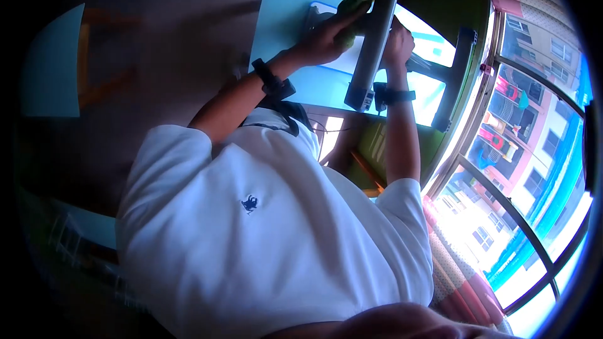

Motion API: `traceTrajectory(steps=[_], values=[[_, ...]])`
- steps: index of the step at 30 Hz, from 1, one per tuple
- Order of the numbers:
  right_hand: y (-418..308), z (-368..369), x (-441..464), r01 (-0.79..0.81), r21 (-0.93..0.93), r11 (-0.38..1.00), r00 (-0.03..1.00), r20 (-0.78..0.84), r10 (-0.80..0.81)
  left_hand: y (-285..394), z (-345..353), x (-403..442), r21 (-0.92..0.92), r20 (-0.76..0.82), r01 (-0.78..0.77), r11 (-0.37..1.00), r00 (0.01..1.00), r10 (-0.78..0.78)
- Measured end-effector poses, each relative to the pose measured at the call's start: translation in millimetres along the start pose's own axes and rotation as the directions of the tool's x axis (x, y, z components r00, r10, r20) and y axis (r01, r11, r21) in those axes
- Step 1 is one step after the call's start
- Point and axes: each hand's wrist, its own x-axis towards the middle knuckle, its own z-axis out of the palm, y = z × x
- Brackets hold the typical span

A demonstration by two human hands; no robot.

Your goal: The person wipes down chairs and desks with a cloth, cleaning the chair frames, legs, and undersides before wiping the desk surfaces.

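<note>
My left hand (323,39) reaches over the table with its fingers closed around a dark green, lumpy object (352,6). Its kind cannot be made out in the dim light. Close by on the other side of a long grey bar (379,34) is my right hand (399,43), fingers curled in. What it holds, if anything, is hidden. The bar crosses the view between the hands and covers part of the work area. Beneath my hands lies a pale tray with a blue rim (319,5), on a light blue table (270,22). Dark bands circle both wrists.
A second grey bar (461,72) stands to the right, beside the window (502,107). Bright sunlight falls on the table's right part. A light blue tabletop with wooden legs (53,66) stands at the far left. A pink curtain (461,276) hangs at the lower right.
</note>
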Motion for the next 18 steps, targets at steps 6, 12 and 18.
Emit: traceTrajectory(steps=[6,12,18], values=[[0,-4,-4,0.09,-0.08,0.993,0.996,0.003,-0.09,19,-9,21,-0.26,0.109,0.037,0.965,0.994,-0.009],[-2,-5,-4,-0.001,-0.018,1.0,1.0,0.012,0.002,-60,-23,-11,-0.005,0.251,0.171,0.985,0.954,-0.164],[8,6,-8,0.08,0.045,0.996,0.99,-0.123,-0.074,-81,-35,-29,0.147,0.216,0.183,0.972,0.953,-0.212]])
